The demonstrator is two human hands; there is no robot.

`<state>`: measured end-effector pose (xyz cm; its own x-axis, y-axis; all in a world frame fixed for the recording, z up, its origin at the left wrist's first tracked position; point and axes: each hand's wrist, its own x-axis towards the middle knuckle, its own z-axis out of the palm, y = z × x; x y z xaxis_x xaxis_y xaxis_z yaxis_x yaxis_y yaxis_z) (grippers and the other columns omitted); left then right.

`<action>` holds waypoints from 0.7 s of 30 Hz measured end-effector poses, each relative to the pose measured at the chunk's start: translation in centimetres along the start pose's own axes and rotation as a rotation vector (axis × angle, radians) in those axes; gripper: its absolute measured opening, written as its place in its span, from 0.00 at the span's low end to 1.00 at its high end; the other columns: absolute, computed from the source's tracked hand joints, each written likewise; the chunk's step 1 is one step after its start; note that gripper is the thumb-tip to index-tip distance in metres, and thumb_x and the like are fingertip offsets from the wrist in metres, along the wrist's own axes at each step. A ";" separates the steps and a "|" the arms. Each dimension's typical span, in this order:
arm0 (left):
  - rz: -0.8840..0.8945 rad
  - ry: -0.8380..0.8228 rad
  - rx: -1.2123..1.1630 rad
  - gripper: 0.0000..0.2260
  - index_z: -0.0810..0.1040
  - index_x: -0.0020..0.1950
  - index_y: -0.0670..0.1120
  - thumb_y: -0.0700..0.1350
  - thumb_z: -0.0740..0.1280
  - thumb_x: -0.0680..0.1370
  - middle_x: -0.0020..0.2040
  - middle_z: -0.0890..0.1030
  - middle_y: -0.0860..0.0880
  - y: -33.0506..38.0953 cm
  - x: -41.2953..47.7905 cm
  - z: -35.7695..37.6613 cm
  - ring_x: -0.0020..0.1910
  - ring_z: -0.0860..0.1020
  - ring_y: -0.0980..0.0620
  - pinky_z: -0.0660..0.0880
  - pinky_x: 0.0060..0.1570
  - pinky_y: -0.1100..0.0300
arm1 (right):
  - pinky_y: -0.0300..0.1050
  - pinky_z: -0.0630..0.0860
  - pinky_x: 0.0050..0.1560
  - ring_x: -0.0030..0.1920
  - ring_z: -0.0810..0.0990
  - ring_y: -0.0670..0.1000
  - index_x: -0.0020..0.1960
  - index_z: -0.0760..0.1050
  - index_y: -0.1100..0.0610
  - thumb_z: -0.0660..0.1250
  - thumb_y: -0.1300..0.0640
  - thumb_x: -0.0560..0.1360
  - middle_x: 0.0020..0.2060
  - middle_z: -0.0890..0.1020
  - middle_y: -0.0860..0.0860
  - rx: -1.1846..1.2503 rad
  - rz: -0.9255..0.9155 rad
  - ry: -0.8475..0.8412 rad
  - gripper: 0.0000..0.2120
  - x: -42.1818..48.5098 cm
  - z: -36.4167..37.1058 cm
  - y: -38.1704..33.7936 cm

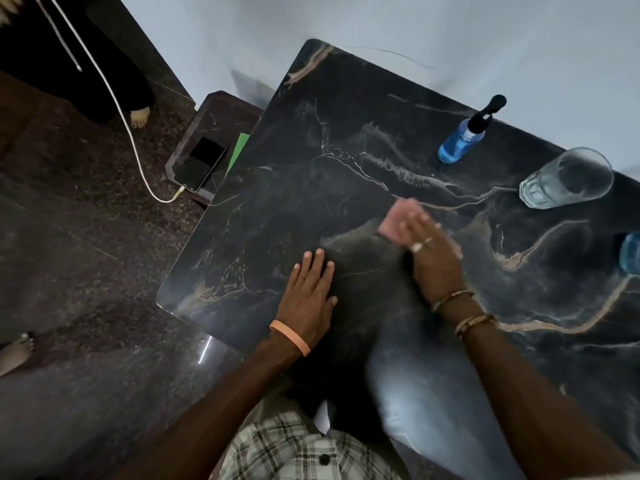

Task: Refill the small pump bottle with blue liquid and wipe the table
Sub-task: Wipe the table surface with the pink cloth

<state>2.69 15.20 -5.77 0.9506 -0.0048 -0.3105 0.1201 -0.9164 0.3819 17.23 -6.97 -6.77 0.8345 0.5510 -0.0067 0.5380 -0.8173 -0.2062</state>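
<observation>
**Dark marble desk: cloth under right hand, pump bottle at far edge**

Dark marble with pale veins forms the desk (311,150), which is set against a light wall. At its left corner stands a lower dark side stand carrying a phone (202,164) and a green sheet (239,150). A white cable (114,95) runs from the phone across the speckled floor. Bare feet of other people show at the left margin.

On the desk, a clear glass (568,181) stands near the right far edge. A blue container (630,252) is cut off by the frame on the right, and what it is cannot be told.

The small pump bottle (460,140), blue liquid inside and black pump on top, stands upright by the far edge, just left of the glass. It is well apart from both hands, with bare desk between.

The right hand (433,258), blurred, lies with its fingers straight on a pink cloth (398,220), pressing it flat to the desk; a ring (417,247) and bracelets (460,306) are visible. The cloth sits between this hand and the pump bottle.

The left hand (308,292) rests flat, fingers spread, palm down near the front edge, holding nothing. An orange wristband (291,337) circles its wrist.
</observation>
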 end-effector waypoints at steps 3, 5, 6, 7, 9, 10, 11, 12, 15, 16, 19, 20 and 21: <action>-0.005 -0.019 0.009 0.29 0.51 0.78 0.45 0.51 0.58 0.81 0.78 0.41 0.46 -0.2 0.3 -0.2 0.76 0.36 0.48 0.36 0.73 0.55 | 0.63 0.56 0.73 0.73 0.61 0.66 0.72 0.66 0.66 0.62 0.74 0.72 0.73 0.64 0.63 0.080 0.464 0.039 0.29 -1.2 -0.2 -0.9; -0.003 -0.018 0.021 0.29 0.52 0.78 0.45 0.53 0.58 0.81 0.77 0.39 0.47 -0.4 0.4 -0.2 0.75 0.35 0.48 0.36 0.73 0.55 | 0.63 0.60 0.70 0.71 0.65 0.67 0.70 0.68 0.66 0.65 0.74 0.70 0.71 0.67 0.64 0.106 0.334 0.039 0.29 -3.0 0.6 -5.2; 0.002 -0.025 0.024 0.29 0.52 0.78 0.45 0.53 0.58 0.80 0.76 0.38 0.48 -0.4 0.4 -0.3 0.75 0.35 0.48 0.36 0.73 0.55 | 0.62 0.60 0.70 0.71 0.66 0.66 0.70 0.69 0.65 0.65 0.73 0.71 0.70 0.69 0.62 0.126 0.121 -0.027 0.28 -4.3 1.0 -6.8; 0.008 -0.037 0.021 0.29 0.53 0.78 0.45 0.53 0.58 0.80 0.76 0.38 0.48 -0.6 0.5 -0.3 0.75 0.35 0.48 0.36 0.73 0.56 | 0.60 0.60 0.70 0.71 0.66 0.64 0.70 0.70 0.62 0.64 0.70 0.73 0.71 0.69 0.60 0.098 -0.092 -0.087 0.25 -4.8 1.2 -6.9; 0.011 -0.035 0.013 0.29 0.54 0.78 0.46 0.54 0.58 0.80 0.77 0.40 0.48 -0.8 0.7 -0.4 0.75 0.35 0.49 0.37 0.73 0.56 | 0.55 0.61 0.71 0.72 0.66 0.61 0.70 0.70 0.59 0.61 0.68 0.76 0.71 0.69 0.58 0.082 -0.200 -0.140 0.23 -3.4 0.3 -4.1; 0.012 -0.032 0.014 0.29 0.55 0.77 0.46 0.55 0.58 0.80 0.78 0.42 0.47 -0.9 0.7 -0.5 0.75 0.36 0.49 0.38 0.74 0.55 | 0.55 0.61 0.72 0.72 0.66 0.62 0.70 0.70 0.59 0.61 0.70 0.76 0.71 0.69 0.58 0.088 -0.073 -0.119 0.23 -2.5 -0.1 -2.4; 0.018 -0.034 0.015 0.29 0.56 0.77 0.46 0.55 0.58 0.80 0.78 0.44 0.46 -0.8 0.7 -0.6 0.75 0.37 0.49 0.39 0.74 0.55 | 0.56 0.62 0.71 0.72 0.66 0.63 0.70 0.71 0.61 0.62 0.72 0.74 0.71 0.69 0.60 0.089 0.104 -0.054 0.24 -1.9 -0.5 -1.1; 0.029 -0.034 0.018 0.29 0.56 0.77 0.46 0.55 0.58 0.80 0.79 0.45 0.46 -0.9 0.7 -0.8 0.75 0.38 0.49 0.40 0.74 0.55 | 0.59 0.61 0.71 0.72 0.65 0.65 0.69 0.70 0.64 0.60 0.72 0.74 0.71 0.68 0.61 0.095 0.286 0.021 0.24 -1.6 -0.8 -0.7; 0.032 0.028 -0.108 0.27 0.59 0.76 0.45 0.53 0.60 0.80 0.78 0.54 0.46 -1.1 0.8 -1.3 0.77 0.47 0.49 0.48 0.75 0.55 | 0.61 0.55 0.73 0.71 0.64 0.68 0.68 0.71 0.67 0.52 0.63 0.75 0.69 0.68 0.65 0.173 0.394 0.084 0.23 -2.6 1.1 -7.0; 0.011 0.067 -0.201 0.25 0.61 0.75 0.44 0.50 0.61 0.80 0.77 0.58 0.46 -1.1 0.8 -1.5 0.77 0.53 0.49 0.53 0.75 0.54 | 0.58 0.53 0.73 0.71 0.63 0.66 0.67 0.71 0.65 0.52 0.59 0.77 0.69 0.69 0.63 0.193 0.256 0.058 0.23 -3.5 2.1 -9.9; -0.077 0.174 -0.491 0.19 0.66 0.72 0.43 0.43 0.61 0.81 0.72 0.69 0.45 -1.5 1.0 -2.3 0.73 0.65 0.50 0.61 0.71 0.57 | 0.58 0.57 0.72 0.72 0.65 0.62 0.68 0.72 0.61 0.54 0.57 0.81 0.69 0.71 0.59 0.159 -0.218 -0.081 0.19 -5.1 3.9 -14.2; -0.076 0.206 -0.531 0.18 0.68 0.71 0.42 0.40 0.61 0.81 0.71 0.70 0.45 -1.9 1.0 -2.5 0.72 0.67 0.50 0.62 0.71 0.58 | 0.59 0.60 0.72 0.71 0.66 0.62 0.69 0.72 0.60 0.55 0.59 0.80 0.70 0.71 0.58 0.131 -0.328 -0.095 0.19 -4.0 3.9 -13.4; -0.057 0.233 -0.529 0.18 0.70 0.70 0.41 0.38 0.62 0.80 0.71 0.70 0.44 -2.3 1.1 -2.8 0.71 0.68 0.50 0.62 0.71 0.58 | 0.59 0.62 0.72 0.71 0.67 0.61 0.69 0.72 0.60 0.55 0.61 0.80 0.70 0.71 0.57 0.092 -0.392 -0.082 0.19 -2.4 3.7 -12.3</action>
<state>4.24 18.42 -4.60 0.9691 0.1816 -0.1668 0.2429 -0.5876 0.7718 8.15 2.40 -7.82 0.5541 0.8324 0.0127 0.7975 -0.5263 -0.2950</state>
